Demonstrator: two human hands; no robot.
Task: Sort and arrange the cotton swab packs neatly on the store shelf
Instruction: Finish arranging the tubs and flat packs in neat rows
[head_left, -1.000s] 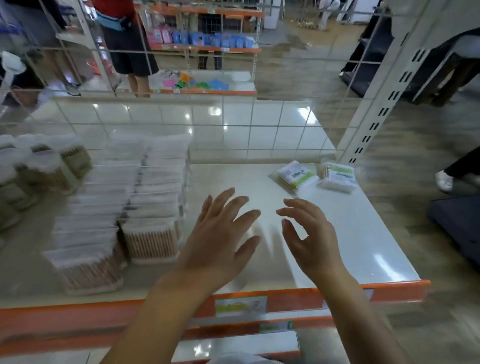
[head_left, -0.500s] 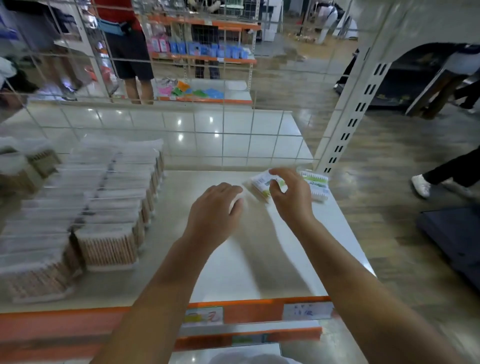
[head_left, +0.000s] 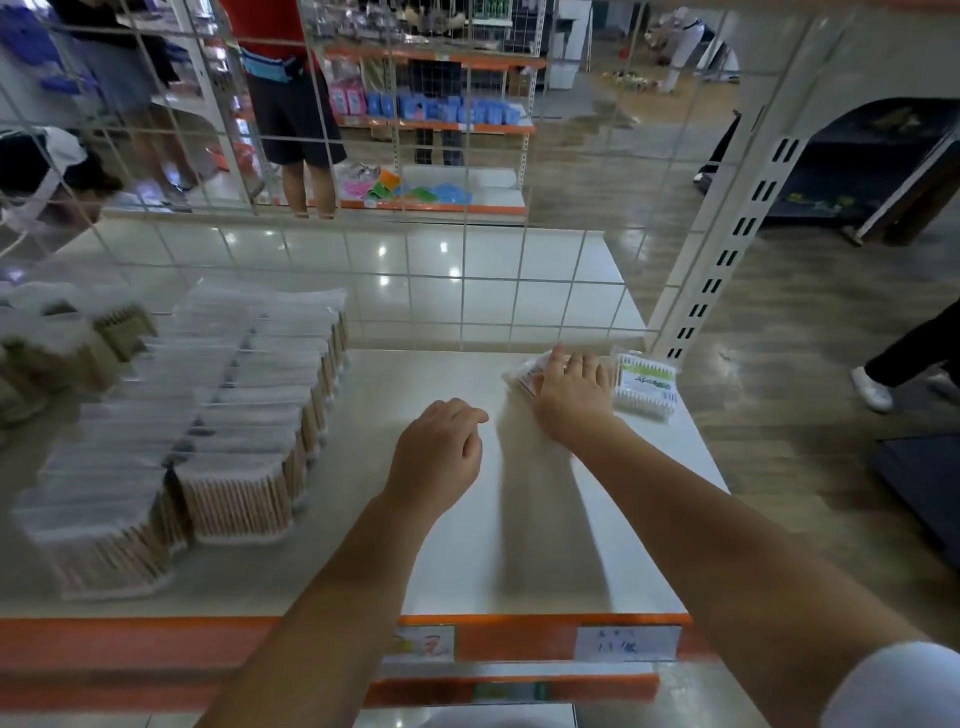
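Two bare forearms, white short sleeve (head_left: 893, 686) — right arm only

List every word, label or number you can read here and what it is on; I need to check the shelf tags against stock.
Nothing can be read with certainty.
Left price tag on the orange shelf edge: coloured print, too blurred.
Right price tag: blue handwriting, too blurred.
Green label on the swab pack at the back right: dark script, too small.
Swab pack under the right hand: print blurred and partly covered.

Swab rows (head_left: 218, 441) lie left on shelf (head_left: 467, 545), two packs (head_left: 647, 384) far right.
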